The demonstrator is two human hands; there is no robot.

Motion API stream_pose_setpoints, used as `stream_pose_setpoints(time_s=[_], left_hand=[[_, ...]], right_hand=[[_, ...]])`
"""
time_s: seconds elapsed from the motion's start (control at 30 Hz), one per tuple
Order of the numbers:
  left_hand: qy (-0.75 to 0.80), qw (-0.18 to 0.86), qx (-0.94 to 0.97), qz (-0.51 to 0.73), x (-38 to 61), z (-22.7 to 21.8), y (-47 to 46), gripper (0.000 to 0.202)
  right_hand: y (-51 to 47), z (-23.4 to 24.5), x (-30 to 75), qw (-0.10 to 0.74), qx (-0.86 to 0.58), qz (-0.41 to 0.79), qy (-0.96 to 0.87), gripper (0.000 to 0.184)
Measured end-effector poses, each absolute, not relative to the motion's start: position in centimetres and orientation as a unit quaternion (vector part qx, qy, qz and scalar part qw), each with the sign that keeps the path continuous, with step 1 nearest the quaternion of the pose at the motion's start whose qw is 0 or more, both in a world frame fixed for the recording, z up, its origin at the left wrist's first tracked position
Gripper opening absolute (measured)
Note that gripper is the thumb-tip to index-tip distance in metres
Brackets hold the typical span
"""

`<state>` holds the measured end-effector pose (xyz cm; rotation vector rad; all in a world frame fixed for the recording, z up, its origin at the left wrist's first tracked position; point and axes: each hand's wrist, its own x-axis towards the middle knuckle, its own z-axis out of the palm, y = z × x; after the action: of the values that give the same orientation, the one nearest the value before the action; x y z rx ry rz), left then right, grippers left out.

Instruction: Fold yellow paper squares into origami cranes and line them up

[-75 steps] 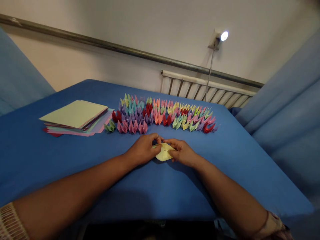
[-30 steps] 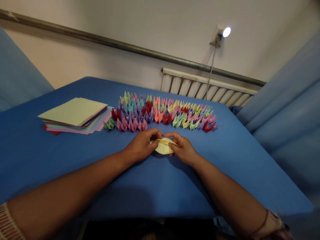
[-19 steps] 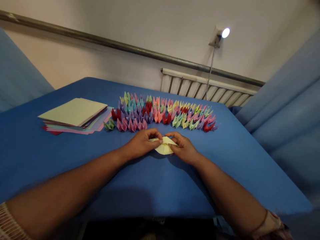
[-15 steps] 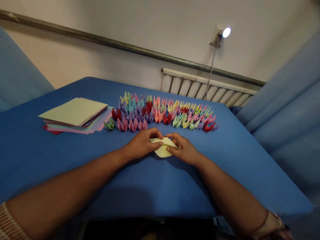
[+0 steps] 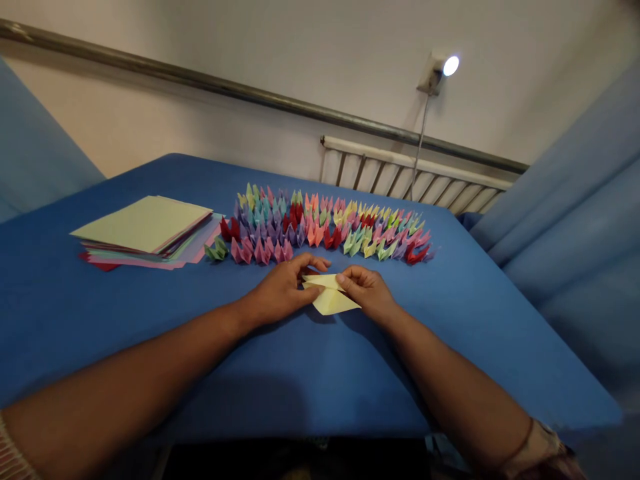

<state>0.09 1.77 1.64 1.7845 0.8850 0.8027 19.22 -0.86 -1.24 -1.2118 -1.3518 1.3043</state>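
head view | from above near table edge [image 5: 300,430] | facing forward, down | hands [image 5: 373,292] near, wall [image 5: 300,53] beyond

- Left sleeve [image 5: 13,457]: banded in pale ribbing.
- Right sleeve [image 5: 537,445]: finished in beige, darker mottling seen alongside.
- Left hand [image 5: 284,292], right hand [image 5: 373,293]: worn bare.
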Motion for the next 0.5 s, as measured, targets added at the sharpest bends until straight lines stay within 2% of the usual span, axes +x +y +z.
stream_pose_setpoints(time_s=[0.07,0.17,0.4,0.5], left_hand=[[0.370,0.510,0.693,0.350,0.20,1.61,1.86,0.016],[0.374,0.543,0.645,0.386,0.34,1.58,2.00,0.014],[0.366,0.601,0.538,0.464,0.49,2.12,1.86,0.020],[0.351,0.644,0.477,0.484,0.64,2.42,1.60,0.033]], right_hand=[[-0.92,-0.95,19.22,0.447,-0.483,0.527,-0.538,0.031],[-1.00,-0.78,19.14,0.473,-0.482,0.515,-0.529,0.033],[-0.94,-0.84,19.00,0.505,-0.461,0.515,-0.517,0.037],[-0.98,-0.79,18.92,0.521,-0.465,0.499,-0.513,0.034]])
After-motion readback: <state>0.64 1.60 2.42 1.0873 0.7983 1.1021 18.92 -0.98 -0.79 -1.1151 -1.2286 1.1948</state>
